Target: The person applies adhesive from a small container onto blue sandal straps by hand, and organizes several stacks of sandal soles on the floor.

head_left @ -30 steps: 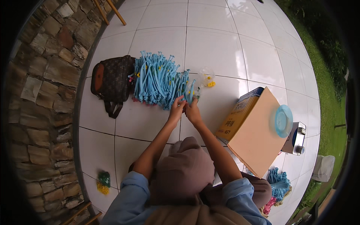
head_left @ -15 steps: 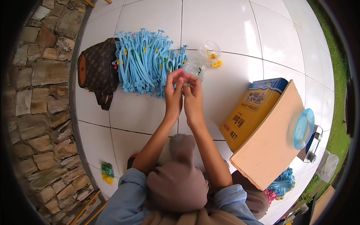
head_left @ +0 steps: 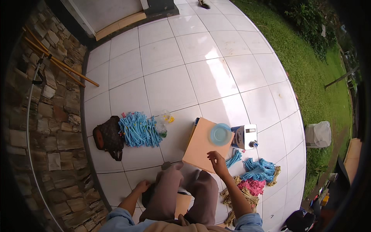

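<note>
My right hand (head_left: 218,161) hovers over the near right part of a peach-coloured board (head_left: 201,149), its fingers loosely bent and apart, with nothing visible in them. The board lies on top of a box, and a round light-blue translucent dish (head_left: 220,133) rests at its far right corner. Low beside my left leg, my left hand (head_left: 143,186) hangs near the floor; its fingers are too small and partly hidden to read. A wide pile of light-blue straps (head_left: 140,130) lies on the tiles ahead of it, several with small coloured bits.
A brown patterned bag (head_left: 109,136) touches the blue pile. Clear plastic containers with yellow pieces (head_left: 170,119) stand right of it. A blue-and-white can (head_left: 245,136) is beside the board. Blue bundles (head_left: 259,170), pink bundles (head_left: 252,187) and beige bundles (head_left: 247,199) lie at right. Stone wall (head_left: 54,160) runs left.
My hands, together over the blue pile before, have parted: the left dropped beside my leg, the right moved over the board. The view has shifted, showing more floor and grass.
</note>
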Demonstrator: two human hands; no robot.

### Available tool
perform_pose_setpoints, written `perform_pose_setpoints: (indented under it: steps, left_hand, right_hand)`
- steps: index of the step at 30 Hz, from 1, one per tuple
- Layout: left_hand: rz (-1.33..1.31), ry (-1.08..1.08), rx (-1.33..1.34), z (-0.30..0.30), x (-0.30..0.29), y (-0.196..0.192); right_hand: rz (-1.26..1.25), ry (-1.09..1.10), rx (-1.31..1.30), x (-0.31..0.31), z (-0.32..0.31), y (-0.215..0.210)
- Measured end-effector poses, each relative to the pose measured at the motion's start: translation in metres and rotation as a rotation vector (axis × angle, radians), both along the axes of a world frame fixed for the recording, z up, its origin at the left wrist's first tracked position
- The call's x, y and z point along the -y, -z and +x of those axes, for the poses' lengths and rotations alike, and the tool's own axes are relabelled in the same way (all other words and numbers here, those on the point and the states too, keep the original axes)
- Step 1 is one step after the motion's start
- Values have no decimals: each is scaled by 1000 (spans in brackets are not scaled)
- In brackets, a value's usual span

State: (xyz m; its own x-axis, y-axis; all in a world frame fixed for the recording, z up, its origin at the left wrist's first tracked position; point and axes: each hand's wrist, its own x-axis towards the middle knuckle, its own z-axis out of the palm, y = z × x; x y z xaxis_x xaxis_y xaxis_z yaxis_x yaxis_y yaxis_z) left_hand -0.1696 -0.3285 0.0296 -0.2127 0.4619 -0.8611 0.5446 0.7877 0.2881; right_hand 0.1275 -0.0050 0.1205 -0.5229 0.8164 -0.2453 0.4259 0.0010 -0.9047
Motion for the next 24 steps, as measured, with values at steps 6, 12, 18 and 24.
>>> perform_pose_setpoints:
  steps: [6, 12, 18, 24]
  left_hand:
    - [-363, -206, 276, -16, 61, -112]
    - [112, -256, 221, -32, -100, -201]
    - [72, 405, 96, -44, -296, -155]
    - [705, 746, 419, 103, -415, -259]
  right_hand:
    - [-290, 1473, 399, 233, 350, -19]
    - [-875, 1557, 745, 352, 365, -157]
    - [-519, 1647, 128, 374, 151, -165]
    - [-1062, 1854, 10, 523, -156, -116]
